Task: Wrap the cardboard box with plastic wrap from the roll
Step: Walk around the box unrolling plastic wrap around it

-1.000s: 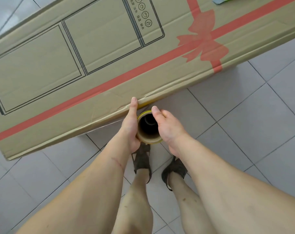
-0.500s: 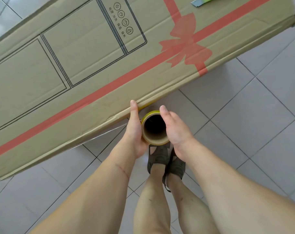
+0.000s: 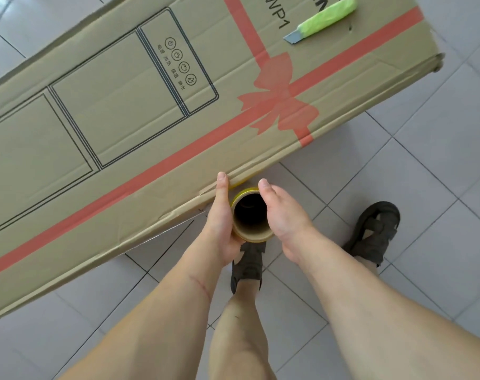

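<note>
Right sandal (image 3: 372,231) stepped out, green cutter (image 3: 324,20) atop box (image 3: 123,127)

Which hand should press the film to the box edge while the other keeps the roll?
Probably left: the left hand already has its thumb on the cardboard box edge, while the right hand cups the roll on the far side.

Head cam, looking steeply down, close on floor (image 3: 398,165).
</note>
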The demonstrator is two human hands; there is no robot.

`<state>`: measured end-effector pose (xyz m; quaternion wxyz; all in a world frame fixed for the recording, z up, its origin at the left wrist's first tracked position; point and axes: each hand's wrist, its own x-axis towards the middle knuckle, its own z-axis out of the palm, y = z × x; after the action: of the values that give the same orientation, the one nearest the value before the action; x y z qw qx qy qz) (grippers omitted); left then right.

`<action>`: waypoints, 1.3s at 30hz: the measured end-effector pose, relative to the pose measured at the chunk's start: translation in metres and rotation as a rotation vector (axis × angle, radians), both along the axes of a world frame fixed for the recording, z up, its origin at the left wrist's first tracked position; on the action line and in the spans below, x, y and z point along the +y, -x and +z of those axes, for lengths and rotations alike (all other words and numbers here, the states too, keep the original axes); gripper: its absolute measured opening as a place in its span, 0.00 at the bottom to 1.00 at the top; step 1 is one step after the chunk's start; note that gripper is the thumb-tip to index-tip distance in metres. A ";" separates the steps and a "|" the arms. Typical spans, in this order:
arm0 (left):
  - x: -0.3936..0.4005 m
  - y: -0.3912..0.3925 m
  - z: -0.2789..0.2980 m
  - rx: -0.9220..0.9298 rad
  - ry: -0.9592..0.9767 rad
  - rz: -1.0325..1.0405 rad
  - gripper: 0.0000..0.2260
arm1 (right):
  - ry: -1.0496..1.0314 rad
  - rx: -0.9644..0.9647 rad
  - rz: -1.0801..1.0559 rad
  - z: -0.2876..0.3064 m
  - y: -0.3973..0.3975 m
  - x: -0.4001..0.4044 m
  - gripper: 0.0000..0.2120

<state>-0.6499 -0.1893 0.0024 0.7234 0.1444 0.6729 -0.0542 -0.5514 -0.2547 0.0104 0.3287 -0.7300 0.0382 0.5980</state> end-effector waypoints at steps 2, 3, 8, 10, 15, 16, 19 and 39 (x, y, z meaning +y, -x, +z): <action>-0.005 -0.008 0.002 -0.046 0.073 -0.005 0.48 | 0.001 -0.081 0.032 0.005 -0.012 0.001 0.21; -0.007 -0.012 0.001 -0.071 0.080 -0.040 0.49 | 0.004 -0.129 0.058 0.007 -0.018 0.001 0.20; -0.012 -0.033 -0.004 0.110 -0.083 -0.075 0.47 | 0.000 -0.064 0.107 0.000 -0.044 -0.004 0.24; -0.008 -0.031 -0.002 0.099 -0.094 -0.068 0.39 | -0.006 0.010 0.113 -0.002 -0.037 -0.007 0.34; -0.010 -0.052 -0.002 -0.029 0.007 0.002 0.48 | -0.003 -0.058 0.139 -0.003 -0.058 -0.012 0.26; -0.013 -0.055 -0.004 -0.051 0.050 0.016 0.52 | -0.007 -0.090 0.160 -0.001 -0.063 -0.012 0.25; -0.019 -0.062 -0.005 -0.034 0.060 0.001 0.54 | -0.034 -0.146 0.200 -0.001 -0.073 -0.012 0.22; -0.024 -0.121 -0.004 0.041 -0.053 0.005 0.43 | -0.034 -0.024 0.071 -0.007 -0.122 -0.025 0.31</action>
<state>-0.5284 -0.2136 -0.0015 0.7056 0.1609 0.6891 -0.0374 -0.4294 -0.2802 0.0037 0.3197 -0.7324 -0.0018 0.6012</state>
